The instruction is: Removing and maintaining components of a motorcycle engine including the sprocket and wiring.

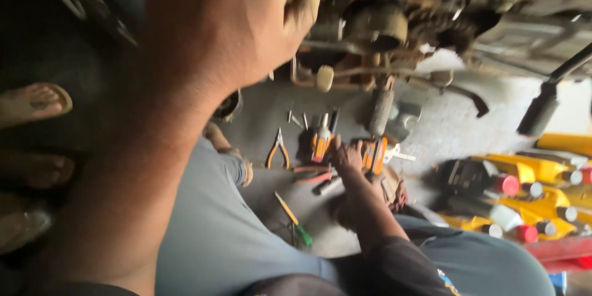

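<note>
Below — yellow crate [542,169] of spray cans [507,185]

The left hand [246,18] is raised very close and blocks much of the left side. The right hand [348,155] is down on the grey floor [450,129], in a crowd of tools. Just left of it stand orange-handled screwdrivers [322,142] and pliers [277,151]. An orange tool [374,155] touches it on the right. A green-handled screwdriver [295,219] lies nearer. The person's grey trouser legs [216,234] fence in both near sides. Above, the dirty machine underside [394,18] hangs low, with a foot peg [380,111] poking down. Far right, yellow parts and red-capped cans [518,197] fill the floor. Bare floor shows between the peg and the cans.
</note>
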